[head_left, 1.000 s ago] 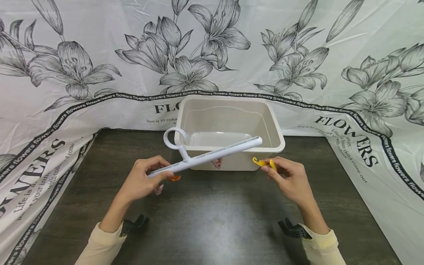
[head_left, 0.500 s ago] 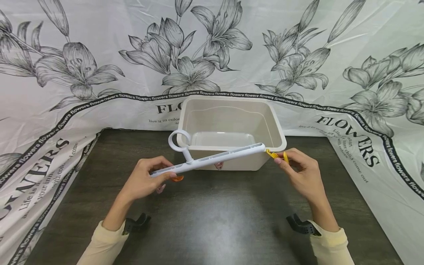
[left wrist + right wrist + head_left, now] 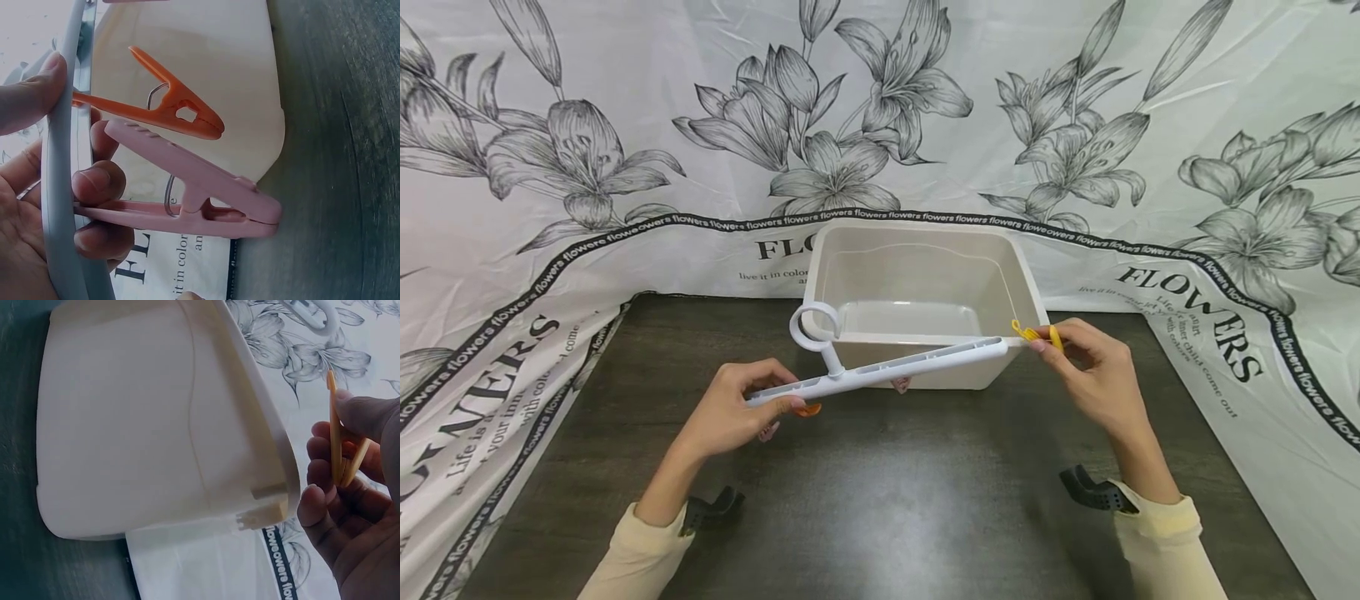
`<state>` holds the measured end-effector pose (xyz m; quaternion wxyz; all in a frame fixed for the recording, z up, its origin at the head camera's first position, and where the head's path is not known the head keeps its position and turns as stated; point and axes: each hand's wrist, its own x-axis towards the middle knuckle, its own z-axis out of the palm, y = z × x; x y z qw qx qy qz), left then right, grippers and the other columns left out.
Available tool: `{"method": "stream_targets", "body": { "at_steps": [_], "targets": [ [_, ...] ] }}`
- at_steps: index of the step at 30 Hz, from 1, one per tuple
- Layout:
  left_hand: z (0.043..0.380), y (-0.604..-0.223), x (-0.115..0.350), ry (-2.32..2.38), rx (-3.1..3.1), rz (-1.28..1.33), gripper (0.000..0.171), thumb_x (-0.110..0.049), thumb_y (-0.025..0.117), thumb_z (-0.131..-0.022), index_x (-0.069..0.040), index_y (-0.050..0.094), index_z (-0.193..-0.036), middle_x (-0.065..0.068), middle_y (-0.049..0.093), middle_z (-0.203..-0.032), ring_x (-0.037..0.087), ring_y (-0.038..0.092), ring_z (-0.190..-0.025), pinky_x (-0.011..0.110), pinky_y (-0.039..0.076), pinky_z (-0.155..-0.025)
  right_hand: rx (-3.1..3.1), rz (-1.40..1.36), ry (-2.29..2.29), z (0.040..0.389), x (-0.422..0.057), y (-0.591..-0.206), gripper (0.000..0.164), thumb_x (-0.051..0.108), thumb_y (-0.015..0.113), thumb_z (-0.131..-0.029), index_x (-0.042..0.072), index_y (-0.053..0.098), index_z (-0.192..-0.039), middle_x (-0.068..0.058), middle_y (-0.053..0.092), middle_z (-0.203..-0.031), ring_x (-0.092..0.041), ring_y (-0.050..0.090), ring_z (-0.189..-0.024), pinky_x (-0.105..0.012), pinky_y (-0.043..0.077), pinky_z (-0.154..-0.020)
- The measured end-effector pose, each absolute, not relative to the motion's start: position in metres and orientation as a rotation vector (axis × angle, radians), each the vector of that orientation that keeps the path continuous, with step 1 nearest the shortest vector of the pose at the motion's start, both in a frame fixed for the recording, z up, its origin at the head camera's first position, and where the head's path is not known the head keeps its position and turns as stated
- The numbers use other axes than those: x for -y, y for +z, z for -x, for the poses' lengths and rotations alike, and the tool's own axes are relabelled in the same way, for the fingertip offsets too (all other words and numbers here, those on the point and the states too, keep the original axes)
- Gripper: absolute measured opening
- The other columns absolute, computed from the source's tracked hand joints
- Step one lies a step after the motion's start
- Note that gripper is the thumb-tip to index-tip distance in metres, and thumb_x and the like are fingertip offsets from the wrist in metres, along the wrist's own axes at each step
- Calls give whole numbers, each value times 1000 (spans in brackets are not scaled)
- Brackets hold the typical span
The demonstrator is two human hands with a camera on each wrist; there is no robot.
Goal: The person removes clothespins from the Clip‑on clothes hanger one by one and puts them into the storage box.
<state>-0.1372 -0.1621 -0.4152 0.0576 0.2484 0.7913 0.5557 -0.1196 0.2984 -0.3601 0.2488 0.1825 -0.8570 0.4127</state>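
Note:
My left hand (image 3: 730,412) grips one end of a pale grey plastic clip hanger (image 3: 887,367), which slants up to the right with its round hook on top. An orange clothespin (image 3: 169,115) and a pink clothespin (image 3: 206,187) hang from the bar beside my left fingers. Farther along, a second pink clothespin (image 3: 901,383) shows below the bar. Between thumb and fingers, my right hand (image 3: 1093,375) pinches a yellow clothespin (image 3: 337,437). Its hooked tip points up and left, just beyond the hanger's far end and apart from it.
Behind the hanger a beige plastic bin (image 3: 940,371) stands on the dark wooden table (image 3: 880,483). White flower-printed cloth (image 3: 715,167) covers the back and sides. Each wrist wears a black strap mount.
My right hand has moved right and a little up with the yellow clothespin, whose hook was close to the hanger's end half a second ago. The hanger's far end has dropped slightly.

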Motion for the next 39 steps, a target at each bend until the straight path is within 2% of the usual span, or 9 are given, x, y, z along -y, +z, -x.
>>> {"method": "stream_targets", "body": {
  "at_steps": [5,14,19,26,30,34,39],
  "targets": [
    [137,-417,159,1672,-2410,-756,14,-17,80,-91,-13,72,-101,4,74,-77,28,58,-47,30,51,-43,2339,-479,1122,125,-302,-354,21,-5,75,-89,5,77,-107,6,70,-99,1,63,-83,-8,52,-74],
    [135,-419,155,1667,-2445,-742,14,-20,82,-89,-16,72,-99,2,74,-76,12,57,-48,28,49,-43,2352,-474,1085,133,-305,-346,22,-5,77,-88,6,77,-107,9,70,-97,2,63,-80,-8,51,-73],
    [135,-418,155,1665,-2449,-745,14,-21,82,-89,-16,72,-98,1,73,-74,11,56,-49,28,48,-44,2365,-485,1054,139,-303,-340,18,-3,78,-88,6,77,-103,5,69,-95,2,62,-79,-7,51,-72],
    [135,-419,155,1654,-2454,-739,15,-22,82,-89,-16,72,-98,1,73,-73,11,56,-49,28,48,-44,2425,-468,1000,149,-299,-330,10,6,75,-93,5,77,-103,-2,72,-97,1,62,-81,-7,50,-73],
    [136,-420,155,1646,-2463,-739,15,-22,82,-89,-17,73,-98,1,73,-73,10,56,-49,28,47,-43,2459,-472,950,157,-297,-324,12,10,75,-94,8,78,-105,-3,73,-96,1,61,-78,-6,49,-72],
    [136,-422,154,1649,-2453,-745,14,-22,82,-89,-17,73,-98,1,73,-73,9,55,-48,28,46,-42,2459,-528,945,164,-295,-319,14,6,76,-92,7,78,-107,-7,75,-96,3,62,-77,-6,49,-72],
    [136,-423,153,1655,-2448,-749,15,-23,83,-88,-17,73,-98,1,72,-72,9,55,-49,28,47,-43,2485,-537,908,173,-294,-314,12,10,76,-93,8,79,-105,-5,75,-94,5,61,-78,-5,49,-73]
  ]
}}
